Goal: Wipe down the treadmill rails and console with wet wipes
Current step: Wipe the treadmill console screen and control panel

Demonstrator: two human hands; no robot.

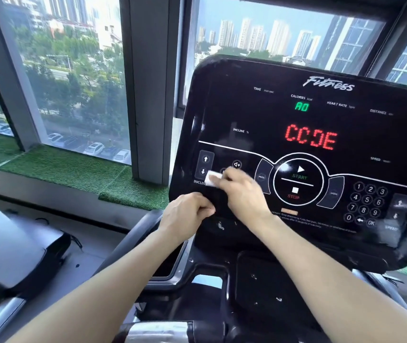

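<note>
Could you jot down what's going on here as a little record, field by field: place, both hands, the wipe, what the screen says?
place: treadmill beside large windows, city outside
right hand: presses a white wet wipe on the console, by the incline arrows
left hand: fingers curled at the console's lower left edge; whether it holds anything is unclear
display: red letters, green "A0"
untouched now: START/STOP ring, number keypad
</note>
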